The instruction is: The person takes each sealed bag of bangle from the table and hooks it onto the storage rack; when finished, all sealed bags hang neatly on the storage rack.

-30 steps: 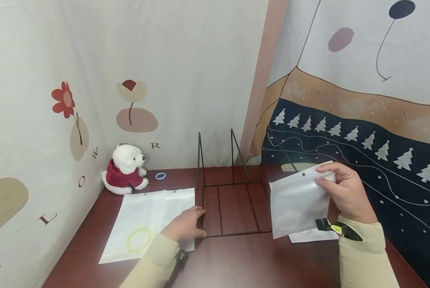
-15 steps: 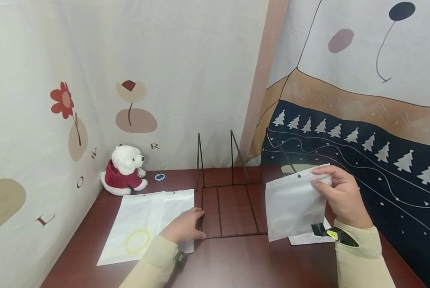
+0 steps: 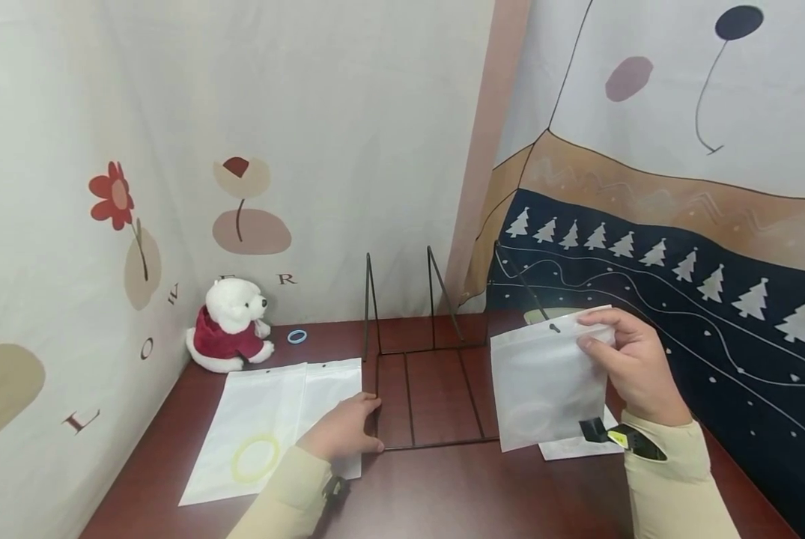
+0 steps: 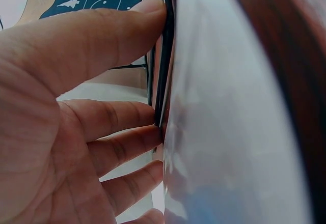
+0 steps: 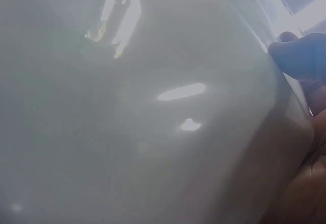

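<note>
My right hand [image 3: 638, 367] pinches the upper right corner of a small white zip bag [image 3: 544, 389], thumb in front. A faint round shape shows through its lower part. The slanted rod [image 3: 520, 278] of a black wire display rack [image 3: 409, 397] meets the bag's top edge right by its hang hole. In the right wrist view the glossy bag [image 5: 153, 132] fills most of the picture. My left hand [image 3: 341, 427] rests at the rack's left front corner. Seen from the left wrist, its fingers are spread, with fingertips [image 4: 147, 113] against the black wire.
Left of the rack lie two overlapping white bags, the larger one [image 3: 260, 400] showing a yellow ring [image 3: 256, 458]. Another white bag [image 3: 573, 451] lies beneath the raised one. A plush bear [image 3: 234, 322] and a blue ring [image 3: 297, 337] are at the back left, before a fabric wall.
My right hand has brought the bag slightly left, its hang hole closer to the rod's end. The left hand stays at the rack's corner. The head view has shifted a little.
</note>
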A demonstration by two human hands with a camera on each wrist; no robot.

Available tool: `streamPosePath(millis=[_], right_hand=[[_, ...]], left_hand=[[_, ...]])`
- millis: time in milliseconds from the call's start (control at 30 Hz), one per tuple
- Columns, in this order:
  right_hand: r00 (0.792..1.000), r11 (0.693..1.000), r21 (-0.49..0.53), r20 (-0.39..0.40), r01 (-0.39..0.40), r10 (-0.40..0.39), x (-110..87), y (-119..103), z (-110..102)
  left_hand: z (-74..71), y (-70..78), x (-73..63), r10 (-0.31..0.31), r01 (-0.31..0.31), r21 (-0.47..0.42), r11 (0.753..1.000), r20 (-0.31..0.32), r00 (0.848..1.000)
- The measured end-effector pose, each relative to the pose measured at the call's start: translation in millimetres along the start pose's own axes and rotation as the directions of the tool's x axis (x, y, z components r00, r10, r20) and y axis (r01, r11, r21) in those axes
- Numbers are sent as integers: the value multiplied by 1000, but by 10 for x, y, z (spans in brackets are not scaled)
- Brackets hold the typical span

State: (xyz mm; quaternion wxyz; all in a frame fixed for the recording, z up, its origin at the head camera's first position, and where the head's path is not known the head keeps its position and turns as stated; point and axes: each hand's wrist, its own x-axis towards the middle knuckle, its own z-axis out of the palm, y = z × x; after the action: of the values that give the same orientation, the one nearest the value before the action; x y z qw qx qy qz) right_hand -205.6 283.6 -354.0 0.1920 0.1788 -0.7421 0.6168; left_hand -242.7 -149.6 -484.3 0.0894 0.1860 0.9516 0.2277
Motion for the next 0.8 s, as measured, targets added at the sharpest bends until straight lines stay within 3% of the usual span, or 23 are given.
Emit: streamPosePath(millis=[567,800], right_hand=[[997,996,-78,-55,-50,46,51,61,90],[998,995,-90,-40,-49,45,49,91,80]], left_hand=[[13,-43,30,-8,9,13,1000,-4,1000],[11,-28,23,-12,12,15,1000,3,1000]])
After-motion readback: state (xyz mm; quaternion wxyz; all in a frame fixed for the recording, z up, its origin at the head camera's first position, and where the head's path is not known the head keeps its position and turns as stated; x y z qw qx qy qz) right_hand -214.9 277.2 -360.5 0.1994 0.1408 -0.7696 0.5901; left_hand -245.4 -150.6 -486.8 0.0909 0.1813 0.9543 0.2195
